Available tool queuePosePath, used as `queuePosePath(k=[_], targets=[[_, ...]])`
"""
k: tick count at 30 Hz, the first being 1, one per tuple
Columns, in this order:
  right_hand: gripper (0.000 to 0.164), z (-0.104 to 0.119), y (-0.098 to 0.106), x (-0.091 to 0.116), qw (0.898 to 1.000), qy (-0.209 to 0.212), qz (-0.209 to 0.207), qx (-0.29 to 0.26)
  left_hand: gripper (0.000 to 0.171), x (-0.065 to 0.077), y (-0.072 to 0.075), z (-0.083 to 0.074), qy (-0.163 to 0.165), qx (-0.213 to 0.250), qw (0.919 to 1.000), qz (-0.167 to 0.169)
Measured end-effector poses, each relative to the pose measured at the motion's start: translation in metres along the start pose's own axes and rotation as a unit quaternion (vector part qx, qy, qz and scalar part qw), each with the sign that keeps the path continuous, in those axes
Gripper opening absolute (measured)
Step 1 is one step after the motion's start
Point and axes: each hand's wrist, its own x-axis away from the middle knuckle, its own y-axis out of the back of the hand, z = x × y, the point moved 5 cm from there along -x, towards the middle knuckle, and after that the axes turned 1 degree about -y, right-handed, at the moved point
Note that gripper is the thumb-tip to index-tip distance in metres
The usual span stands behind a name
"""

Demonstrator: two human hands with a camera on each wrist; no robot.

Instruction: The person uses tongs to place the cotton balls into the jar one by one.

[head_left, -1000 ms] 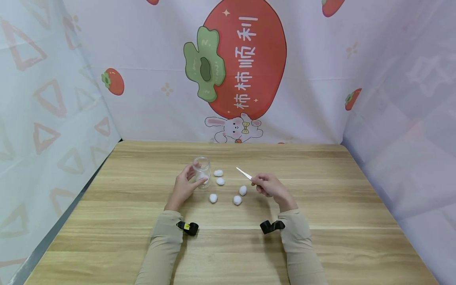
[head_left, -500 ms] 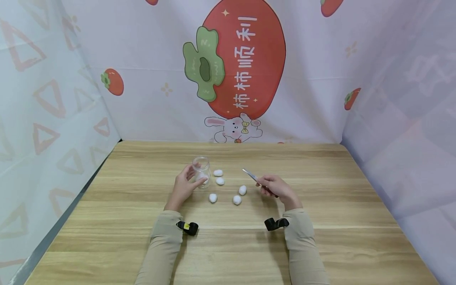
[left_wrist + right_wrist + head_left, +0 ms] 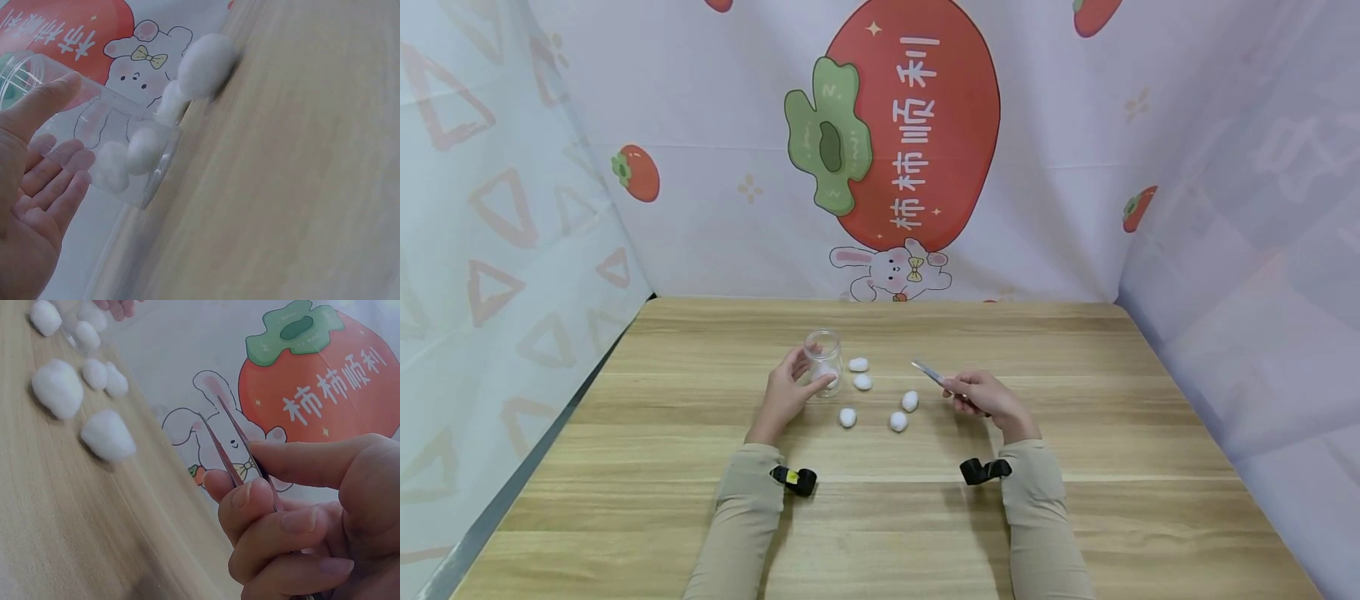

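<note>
My left hand holds a clear jar upright on the table, thumb on the near side and fingers behind. Two cotton balls lie at the bottom of the jar, as the left wrist view shows. My right hand grips a pair of metal tweezers above the table. In the right wrist view the tweezer tips stand apart with nothing between them. Several loose cotton balls lie between the hands; one is closest to the right hand, and another sits just right of the jar.
The wooden table reaches back to a white cloth backdrop printed with persimmons and a rabbit. More cloth hangs along both sides. A black strap with a camera is on each wrist.
My right hand has moved right and slightly toward me with the tweezers, mostly in the first half second. The left hand and jar have stayed in place.
</note>
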Motion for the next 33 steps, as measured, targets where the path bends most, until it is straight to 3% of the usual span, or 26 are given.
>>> queuePosePath(k=[17,33], targets=[[0.039,-0.012,0.006,0.002,0.999,-0.008,0.014,0.029,0.065,-0.001,0.0,0.002,-0.006,0.004,1.0,-0.003],[0.036,-0.021,0.015,0.008,0.996,-0.005,0.059,0.062,0.067,-0.001,0.0,0.001,-0.003,-0.004,1.0,0.001]])
